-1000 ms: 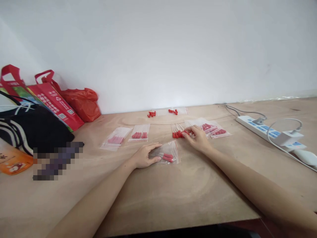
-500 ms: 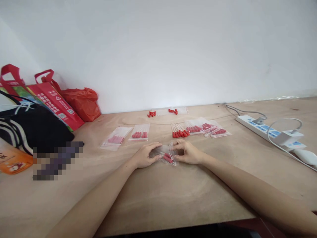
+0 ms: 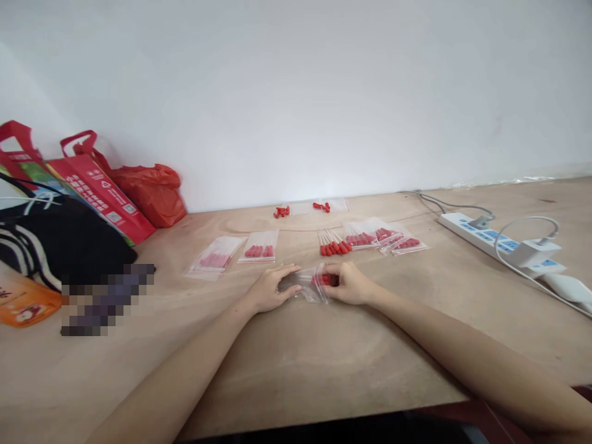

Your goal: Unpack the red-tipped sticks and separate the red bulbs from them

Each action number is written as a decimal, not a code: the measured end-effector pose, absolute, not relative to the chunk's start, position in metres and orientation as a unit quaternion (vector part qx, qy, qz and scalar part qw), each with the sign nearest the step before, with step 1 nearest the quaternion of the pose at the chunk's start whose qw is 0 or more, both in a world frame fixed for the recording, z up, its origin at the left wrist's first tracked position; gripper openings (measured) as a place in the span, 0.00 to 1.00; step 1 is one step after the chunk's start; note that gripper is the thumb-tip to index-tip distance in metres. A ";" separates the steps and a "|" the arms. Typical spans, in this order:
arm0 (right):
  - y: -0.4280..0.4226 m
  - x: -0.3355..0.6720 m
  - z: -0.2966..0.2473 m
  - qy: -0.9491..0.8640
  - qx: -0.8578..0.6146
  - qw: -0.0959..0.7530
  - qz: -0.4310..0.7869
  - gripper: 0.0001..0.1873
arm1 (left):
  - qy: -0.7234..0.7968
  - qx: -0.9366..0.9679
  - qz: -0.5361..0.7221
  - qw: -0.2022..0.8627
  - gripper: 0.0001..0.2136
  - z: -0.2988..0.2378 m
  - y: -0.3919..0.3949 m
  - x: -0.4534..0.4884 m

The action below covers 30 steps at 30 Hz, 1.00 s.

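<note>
A small clear zip bag (image 3: 311, 284) with red-tipped sticks inside lies on the wooden table (image 3: 324, 357) between my hands. My left hand (image 3: 268, 288) pinches its left end. My right hand (image 3: 349, 283) grips its right end, fingers curled round the red tips. Just beyond lies a loose bunch of red-tipped sticks (image 3: 332, 245). To its right sit several filled bags (image 3: 383, 237). Two more filled bags (image 3: 240, 251) lie to the left.
Red shopping bags (image 3: 111, 191) and a black bag (image 3: 55, 240) stand at the left against the wall. A white power strip (image 3: 502, 245) with cables lies at the right. Small red pieces (image 3: 303, 208) and a bag sit near the wall.
My right hand came back from the loose sticks to the bag and now grips its right end. The bag is bunched up between both hands. The left hand stayed put.
</note>
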State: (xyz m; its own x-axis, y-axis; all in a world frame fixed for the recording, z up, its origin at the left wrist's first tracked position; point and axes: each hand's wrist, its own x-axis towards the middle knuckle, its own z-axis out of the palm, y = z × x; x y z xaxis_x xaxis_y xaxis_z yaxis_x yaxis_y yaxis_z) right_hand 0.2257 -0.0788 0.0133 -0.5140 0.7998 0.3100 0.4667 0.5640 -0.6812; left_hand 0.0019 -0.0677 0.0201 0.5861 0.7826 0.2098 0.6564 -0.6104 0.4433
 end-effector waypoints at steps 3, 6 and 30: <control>-0.072 0.238 0.012 -0.762 -0.397 0.362 0.362 0.14 | 0.407 0.882 0.161 0.175 0.24 0.024 -0.068 -0.002; -0.064 0.253 0.014 -0.678 -0.412 0.384 0.472 0.18 | 0.404 0.887 0.130 0.182 0.27 0.030 -0.068 -0.005; -0.004 0.227 0.000 -0.816 -0.365 0.442 -0.079 0.15 | 0.363 0.925 -0.015 0.113 0.24 0.022 -0.082 0.013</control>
State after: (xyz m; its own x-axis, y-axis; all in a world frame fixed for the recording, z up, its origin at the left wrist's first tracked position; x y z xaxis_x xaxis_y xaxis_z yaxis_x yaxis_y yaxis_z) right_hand 0.2275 -0.0042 0.0002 -0.3433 0.5263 0.7779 0.6655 0.7208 -0.1939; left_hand 0.0134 -0.0817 0.0220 0.7362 0.6678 -0.1094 0.6745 -0.7110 0.1986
